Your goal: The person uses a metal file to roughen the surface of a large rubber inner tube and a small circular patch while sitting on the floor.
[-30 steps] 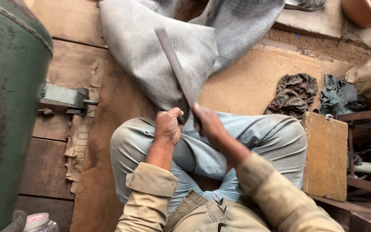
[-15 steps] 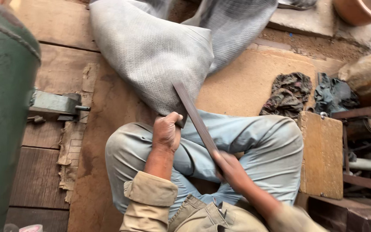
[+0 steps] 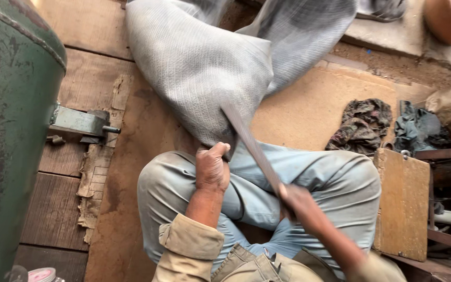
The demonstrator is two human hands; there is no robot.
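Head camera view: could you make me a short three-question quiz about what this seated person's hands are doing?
1. True or false: the left hand grips the edge of the grey woven sack.
2. What does the right hand hold: A a long flat blade, B a clay pot, C a rag?
3. Which large thing stands at the picture's left edge?

Key: 1 true. 2 A; it is motion-blurred. 3 The green metal drum.
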